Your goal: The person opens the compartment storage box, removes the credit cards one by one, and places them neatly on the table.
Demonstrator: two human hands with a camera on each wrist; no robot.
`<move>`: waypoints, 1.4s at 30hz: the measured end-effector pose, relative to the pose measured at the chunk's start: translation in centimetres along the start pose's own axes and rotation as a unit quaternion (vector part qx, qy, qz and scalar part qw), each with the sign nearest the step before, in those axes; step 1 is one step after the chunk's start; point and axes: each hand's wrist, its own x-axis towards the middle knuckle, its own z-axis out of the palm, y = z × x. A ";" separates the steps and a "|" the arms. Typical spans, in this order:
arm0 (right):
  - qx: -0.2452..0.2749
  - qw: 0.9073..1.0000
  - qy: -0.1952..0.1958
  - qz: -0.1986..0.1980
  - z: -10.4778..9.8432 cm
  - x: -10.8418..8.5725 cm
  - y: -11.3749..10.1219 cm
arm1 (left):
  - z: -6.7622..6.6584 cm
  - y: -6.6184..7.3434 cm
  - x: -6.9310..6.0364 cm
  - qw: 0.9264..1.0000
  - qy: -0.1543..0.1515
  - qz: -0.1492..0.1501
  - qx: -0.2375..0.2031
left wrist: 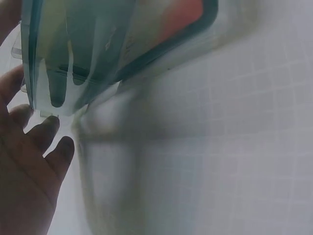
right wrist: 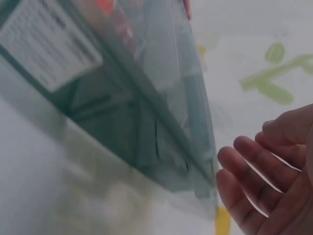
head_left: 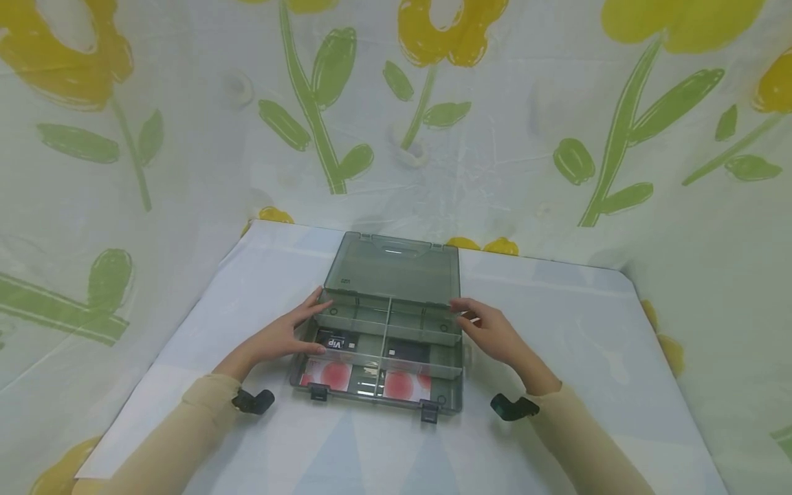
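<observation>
A grey translucent divided box (head_left: 453,392) lies on the table with its lid (head_left: 396,268) folded back. The front compartments hold red-and-white cards (head_left: 328,375), (head_left: 407,385); the middle row holds a black "Vip" card (head_left: 336,340) and another dark card (head_left: 408,351). My left hand (head_left: 281,337) is at the box's left side, fingers spread, thumb over the left edge; in the left wrist view the hand (left wrist: 29,156) is beside the box wall (left wrist: 29,58). At the right rear edge is my right hand (head_left: 491,333), its fingers slightly bent and holding nothing in the right wrist view (right wrist: 274,171).
The white table (head_left: 575,344) extends around the box on both sides. Behind it hangs a pale curtain (head_left: 495,158) with yellow flowers and green leaves. Black wrist-worn devices (head_left: 254,401), (head_left: 513,407) sit at both sleeve cuffs. A printed label (right wrist: 49,44) shows on the box.
</observation>
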 end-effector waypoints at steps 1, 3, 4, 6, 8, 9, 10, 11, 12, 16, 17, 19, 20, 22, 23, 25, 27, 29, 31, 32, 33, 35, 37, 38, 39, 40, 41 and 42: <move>-0.002 1.000 -0.003 -0.004 0.2 -0.1 -0.2 | 0.0 -0.1 0.0 1.000 0.000 0.000 0.000; -0.006 1.000 -0.010 -0.008 0.5 -0.4 -0.7 | 0.1 -0.2 0.0 1.000 0.002 0.003 0.000; -0.009 1.000 -0.013 -0.008 0.6 -0.5 -0.9 | 0.1 -0.3 0.0 1.000 0.002 0.004 0.000; -0.013 1.000 -0.016 -0.013 0.9 -0.7 -1.2 | 0.1 -0.4 -0.1 1.000 0.004 0.005 -0.001; -0.016 0.999 -0.022 -0.019 1.3 -0.9 -1.5 | 0.2 -0.5 -0.2 1.000 0.007 0.007 0.000; -0.018 0.999 -0.024 -0.021 1.4 -1.0 -1.6 | 0.2 -0.6 -0.2 1.000 0.009 0.006 0.001; -0.019 0.999 -0.026 -0.022 1.6 -1.1 -1.7 | 0.2 -0.6 -0.3 1.000 0.011 0.005 0.001; -0.019 0.999 -0.029 -0.024 1.7 -1.2 -1.7 | 0.3 -0.7 -0.3 1.000 0.013 0.004 0.001; -0.020 0.999 -0.032 -0.025 1.9 -1.2 -1.8 | 0.3 -0.7 -0.4 1.000 0.016 0.003 0.001; -0.030 0.998 -0.047 -0.021 2.4 -1.4 -1.8 | 0.5 -0.9 -0.6 1.000 0.025 0.001 0.000; -0.033 0.998 -0.051 -0.019 2.6 -1.5 -1.9 | 0.5 -0.9 -0.6 1.000 0.026 0.002 -0.002; -0.044 0.997 -0.058 -0.015 2.8 -1.5 -1.9 | 0.5 -1.0 -0.7 1.000 0.029 0.005 -0.005; -0.048 0.997 -0.061 -0.013 3.0 -1.5 -2.0 | 0.5 -1.1 -0.8 1.000 0.030 0.006 -0.007; -0.060 0.996 -0.062 -0.014 3.2 -1.6 -2.1 | 0.5 -1.2 -0.8 0.999 0.032 0.007 -0.012; -0.066 0.996 -0.061 -0.016 3.3 -1.6 -2.1 | 0.6 -1.3 -0.9 0.999 0.033 0.009 -0.012; -0.077 0.995 -0.056 -0.020 3.5 -1.7 -2.2 | 0.6 -1.4 -1.0 0.999 0.035 0.009 -0.012; -0.089 0.995 -0.048 -0.025 3.6 -1.8 -2.4 | 0.6 -1.5 -1.0 0.999 0.035 0.007 -0.014; -0.100 0.994 -0.039 -0.026 3.8 -1.8 -2.5 | 0.6 -1.5 -1.0 0.999 0.034 0.004 -0.015; -0.108 0.993 -0.032 -0.021 3.9 -1.9 -2.7 | 0.6 -1.6 -1.0 0.999 0.033 0.003 -0.016; -0.110 0.993 -0.030 -0.016 4.0 -1.9 -2.7 | 0.6 -1.7 -1.0 0.999 0.033 0.003 -0.017; -0.111 0.993 -0.029 -0.011 4.1 -1.9 -2.8 | 0.6 -1.7 -1.0 0.999 0.032 0.003 -0.016; -0.109 0.994 -0.033 0.001 4.3 -2.0 -3.0 | 0.6 -1.8 -1.0 0.999 0.032 0.005 -0.015; -0.106 0.994 -0.039 0.008 4.6 -2.0 -3.1 | 0.6 -1.8 -1.0 0.999 0.032 0.005 -0.016; -0.107 0.993 -0.040 0.008 4.7 -2.0 -3.1 | 0.6 -1.8 -1.0 0.999 0.031 0.004 -0.018; -0.108 0.993 -0.041 0.008 4.8 -2.0 -3.1 | 0.6 -1.8 -1.0 0.999 0.031 0.003 -0.018; -0.111 0.993 -0.041 0.007 4.9 -2.0 -3.1 | 0.6 -1.7 -1.0 0.999 0.030 0.002 -0.019; -0.115 0.992 -0.040 0.006 5.0 -2.0 -3.1 | 0.6 -1.7 -1.0 0.999 0.030 0.001 -0.020; -0.120 0.992 -0.038 0.004 5.1 -2.0 -3.1 | 0.7 -1.6 -1.0 0.999 0.030 -0.001 -0.021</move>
